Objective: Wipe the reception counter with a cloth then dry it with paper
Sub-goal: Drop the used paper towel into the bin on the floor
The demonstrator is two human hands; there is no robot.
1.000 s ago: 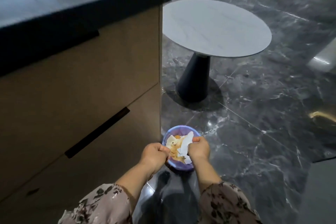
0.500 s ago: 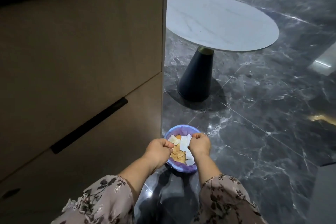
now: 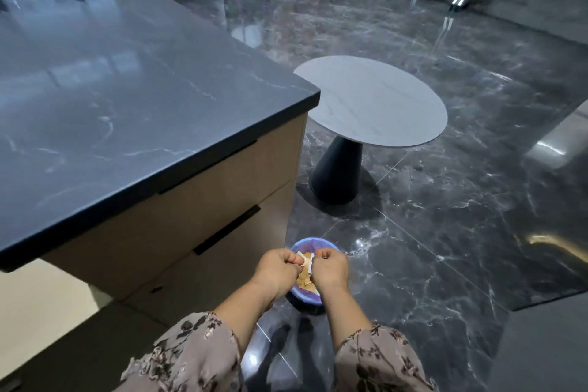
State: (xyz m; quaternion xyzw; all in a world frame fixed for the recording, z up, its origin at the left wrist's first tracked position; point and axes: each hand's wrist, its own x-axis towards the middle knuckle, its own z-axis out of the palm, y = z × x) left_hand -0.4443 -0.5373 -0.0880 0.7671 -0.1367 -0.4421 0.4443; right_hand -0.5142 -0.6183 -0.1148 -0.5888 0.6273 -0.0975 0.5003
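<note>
Pinching torn paper [image 3: 304, 261], left hand [image 3: 278, 269] and right hand [image 3: 329, 270] overhang round bin [image 3: 302, 243].

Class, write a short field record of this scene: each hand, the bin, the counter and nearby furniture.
left hand: curled, pinching a paper scrap over the bin
right hand: curled beside it, grip contents unclear
bin: purple-lined, on the floor, holds torn paper
counter: dark marbled top, left of hands
round table: pale, behind the bin

Your left hand [image 3: 279, 268] and right hand [image 3: 329, 270] hide most of the bin [image 3: 306, 240] below; their pinched scrap [image 3: 302, 261] is indistinct.
</note>
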